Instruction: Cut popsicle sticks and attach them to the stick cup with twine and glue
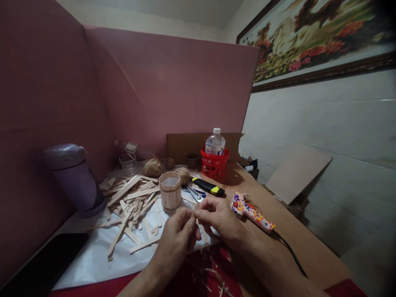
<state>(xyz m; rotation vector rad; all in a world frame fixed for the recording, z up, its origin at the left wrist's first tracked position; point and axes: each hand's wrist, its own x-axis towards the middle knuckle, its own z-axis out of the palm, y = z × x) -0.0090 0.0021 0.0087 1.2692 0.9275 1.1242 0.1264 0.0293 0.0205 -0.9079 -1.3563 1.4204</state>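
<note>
Between left hand (pixel 177 231) and right hand (pixel 223 218) | pale piece (pixel 197 206) | cup (pixel 171 198) beyond

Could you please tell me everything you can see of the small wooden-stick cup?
The small wooden-stick cup is round and open-topped, walled with upright, pale sticks whose rounded ends scallop the rim. A tan band, perhaps twine, circles it below the rim; the inside looks pale. It stands upright beside the pile of loose sticks, beyond the left hand, which does not hold it.
</note>
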